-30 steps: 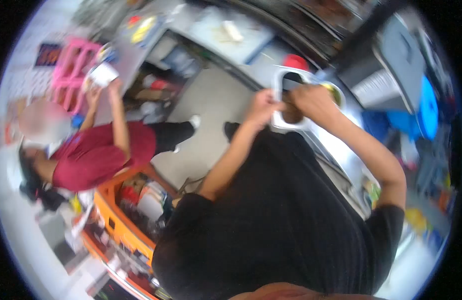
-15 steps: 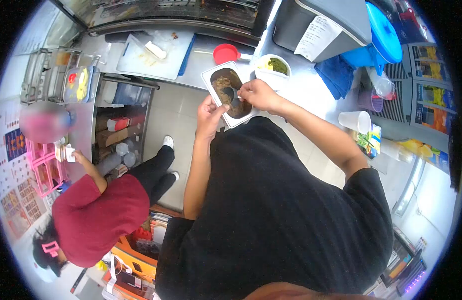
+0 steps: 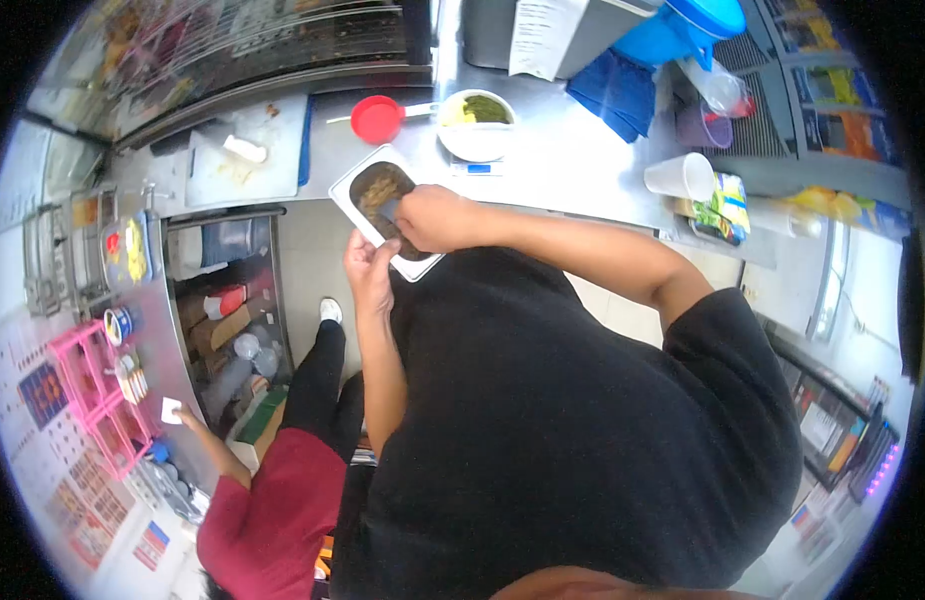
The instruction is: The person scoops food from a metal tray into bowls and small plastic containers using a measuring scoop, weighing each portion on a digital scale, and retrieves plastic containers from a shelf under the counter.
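My left hand (image 3: 372, 268) grips the near left side of a white-rimmed rectangular container (image 3: 352, 190), thumb on the rim. Brown food (image 3: 380, 190) lies in the container, which is tilted and held off the counter. My right hand (image 3: 434, 217) is closed over the container's right side, around a dark utensil (image 3: 389, 209) that reaches into the food; its handle is mostly hidden. Beyond my right hand, a round white bowl (image 3: 474, 142) with green and yellow food rests on a small scale (image 3: 479, 169). A red round scoop (image 3: 377, 119) lies left of the bowl.
A white cutting board (image 3: 244, 165) lies on the metal counter (image 3: 572, 170) at the left. Blue cloth (image 3: 615, 92), a white cup (image 3: 680, 178) and a blue lidded container (image 3: 672, 35) are at the right. A co-worker in a red shirt (image 3: 272, 510) stands lower left, holding a white card (image 3: 171, 411).
The view has turned, shifting the counter things. The container remains in my left hand, and my right hand has moved farther over it. The co-worker appears lower in view.
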`<state>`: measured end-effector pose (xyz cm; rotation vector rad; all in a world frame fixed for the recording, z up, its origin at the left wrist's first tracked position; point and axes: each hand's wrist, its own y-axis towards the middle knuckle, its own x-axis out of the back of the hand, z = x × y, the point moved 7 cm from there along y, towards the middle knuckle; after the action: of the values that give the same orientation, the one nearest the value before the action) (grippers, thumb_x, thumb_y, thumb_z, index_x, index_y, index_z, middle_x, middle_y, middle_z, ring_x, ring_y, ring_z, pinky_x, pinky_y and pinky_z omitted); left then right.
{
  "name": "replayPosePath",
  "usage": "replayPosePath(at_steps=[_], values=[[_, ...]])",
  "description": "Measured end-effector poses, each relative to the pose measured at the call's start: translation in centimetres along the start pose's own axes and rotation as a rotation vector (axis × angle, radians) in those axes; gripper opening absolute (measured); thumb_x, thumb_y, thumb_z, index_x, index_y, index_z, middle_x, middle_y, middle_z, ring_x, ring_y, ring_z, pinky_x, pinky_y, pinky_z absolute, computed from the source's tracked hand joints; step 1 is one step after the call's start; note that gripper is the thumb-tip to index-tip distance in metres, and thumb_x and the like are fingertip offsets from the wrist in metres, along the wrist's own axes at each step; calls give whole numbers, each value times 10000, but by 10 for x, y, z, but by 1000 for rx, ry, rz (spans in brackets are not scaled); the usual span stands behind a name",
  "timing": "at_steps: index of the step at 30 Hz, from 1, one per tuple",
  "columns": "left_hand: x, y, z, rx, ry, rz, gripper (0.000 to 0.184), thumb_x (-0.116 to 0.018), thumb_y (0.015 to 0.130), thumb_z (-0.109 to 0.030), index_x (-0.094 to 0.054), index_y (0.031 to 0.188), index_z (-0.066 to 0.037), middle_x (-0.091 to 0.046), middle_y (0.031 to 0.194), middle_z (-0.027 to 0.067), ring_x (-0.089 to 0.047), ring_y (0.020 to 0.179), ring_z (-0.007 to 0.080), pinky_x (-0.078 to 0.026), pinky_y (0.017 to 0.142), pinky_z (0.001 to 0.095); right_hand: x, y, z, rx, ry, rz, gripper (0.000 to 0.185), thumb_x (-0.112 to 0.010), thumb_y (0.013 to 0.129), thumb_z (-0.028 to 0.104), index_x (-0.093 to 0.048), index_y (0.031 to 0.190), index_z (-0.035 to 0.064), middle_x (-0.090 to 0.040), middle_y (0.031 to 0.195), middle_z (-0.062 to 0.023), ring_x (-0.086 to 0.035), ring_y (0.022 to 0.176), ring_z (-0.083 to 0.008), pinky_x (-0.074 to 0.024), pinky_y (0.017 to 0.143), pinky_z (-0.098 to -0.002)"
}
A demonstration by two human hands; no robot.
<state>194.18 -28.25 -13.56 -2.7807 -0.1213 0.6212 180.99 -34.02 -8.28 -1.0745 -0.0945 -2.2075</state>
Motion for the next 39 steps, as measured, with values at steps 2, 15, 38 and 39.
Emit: replayPosePath(at_steps=[2, 15, 38, 39], values=[[10, -4, 7, -4, 3, 4, 294, -665, 846, 74, -613, 1127, 5, -708, 1050, 77, -665, 905, 129, -527, 845, 291, -14, 3, -13, -65, 214, -70, 237, -624, 873, 179, -724, 808, -25, -693, 805, -281, -699, 787, -438, -553, 719, -484], [9, -9, -11, -38, 32, 28, 243, -692, 904, 24, -599, 1127, 5, -717, 1006, 82, -675, 801, 98, -548, 614, 247, -14, -16, -37, -504, 1033, -27, 278, -586, 1036, 229, -669, 879, 14, -477, 603, 51, -334, 491, -49, -260, 457, -256], [7, -11, -22, -39, -56, -5, 219, -718, 913, -22, -586, 1085, -46, -717, 1009, 75, -675, 812, 109, -559, 670, 269, 9, -24, -28, -489, 966, 121, 303, -602, 1023, 243, -638, 782, 63, -456, 578, 67, -315, 444, -38, -207, 416, -246], [8, -11, -22, -41, -62, 13, 226, -721, 913, -25, -583, 1091, -46, -717, 1012, 77, -676, 807, 110, -558, 648, 267, 11, -25, -29, -508, 1029, 122, 300, -600, 1025, 241, -633, 786, 64, -452, 575, 69, -308, 441, -40, -204, 414, -246]])
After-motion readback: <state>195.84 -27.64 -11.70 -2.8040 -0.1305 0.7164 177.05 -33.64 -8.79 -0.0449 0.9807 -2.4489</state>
